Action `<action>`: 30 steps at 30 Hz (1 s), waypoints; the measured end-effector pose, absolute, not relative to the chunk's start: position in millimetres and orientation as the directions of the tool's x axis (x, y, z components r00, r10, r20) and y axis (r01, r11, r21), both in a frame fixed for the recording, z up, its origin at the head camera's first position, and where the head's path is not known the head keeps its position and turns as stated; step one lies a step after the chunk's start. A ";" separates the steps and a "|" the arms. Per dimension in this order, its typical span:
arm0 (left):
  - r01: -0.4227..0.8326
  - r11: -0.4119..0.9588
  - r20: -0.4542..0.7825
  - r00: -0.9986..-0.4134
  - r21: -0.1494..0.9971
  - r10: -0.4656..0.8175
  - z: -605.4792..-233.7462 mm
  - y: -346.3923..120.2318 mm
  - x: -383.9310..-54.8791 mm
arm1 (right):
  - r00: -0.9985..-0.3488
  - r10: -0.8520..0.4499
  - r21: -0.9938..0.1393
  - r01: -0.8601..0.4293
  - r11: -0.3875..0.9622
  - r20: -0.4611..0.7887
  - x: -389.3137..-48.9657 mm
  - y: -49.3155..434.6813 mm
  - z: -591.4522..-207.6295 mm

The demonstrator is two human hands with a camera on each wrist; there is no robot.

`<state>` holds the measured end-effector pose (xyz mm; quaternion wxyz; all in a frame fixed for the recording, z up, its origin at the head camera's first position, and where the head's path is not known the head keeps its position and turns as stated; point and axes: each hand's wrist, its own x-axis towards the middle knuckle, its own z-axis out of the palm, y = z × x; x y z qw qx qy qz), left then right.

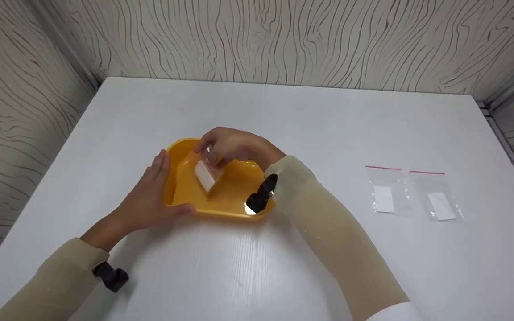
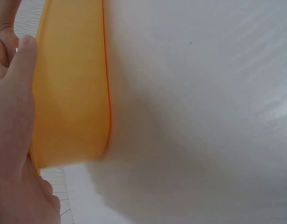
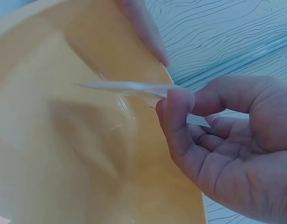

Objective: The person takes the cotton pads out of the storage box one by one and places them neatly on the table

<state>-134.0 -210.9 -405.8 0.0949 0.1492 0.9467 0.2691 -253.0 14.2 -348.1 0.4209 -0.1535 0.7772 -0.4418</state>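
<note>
My left hand (image 1: pixel 150 196) grips the near left corner of a yellow plastic tray (image 1: pixel 221 213), its thumb along the front rim and its fingers against the left side. In the left wrist view the tray's outer wall (image 2: pixel 71 88) shows beside the thumb. Over the tray's left part, my right hand (image 1: pixel 237 145) pinches a clear plastic bag with a white card (image 1: pixel 205 176) in it. The right wrist view shows this bag (image 3: pixel 129 86) nearly edge-on between thumb and fingertips. Inside the tray's near right corner a white piece (image 1: pixel 250 208) is partly hidden by the wrist camera.
Two clear zip bags with red seals lie flat at the right of the white table (image 1: pixel 283 267), the left bag (image 1: pixel 384 191) close beside the right bag (image 1: pixel 437 196). Behind the table stands a wood-grain patterned panel (image 1: pixel 257 40).
</note>
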 end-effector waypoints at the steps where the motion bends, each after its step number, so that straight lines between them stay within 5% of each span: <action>1: 0.234 0.811 -0.097 -0.937 0.537 0.335 -406.2 -210.9 -133.9 | -0.602 -0.608 -0.817 0.135 0.561 -0.518 -253.1 15.6 -348.1; 30: 0.250 0.814 -0.081 -0.937 0.524 0.339 -406.5 -212.5 -134.0 | -0.649 -0.645 -0.898 0.146 0.415 -0.404 -256.4 48.6 -344.3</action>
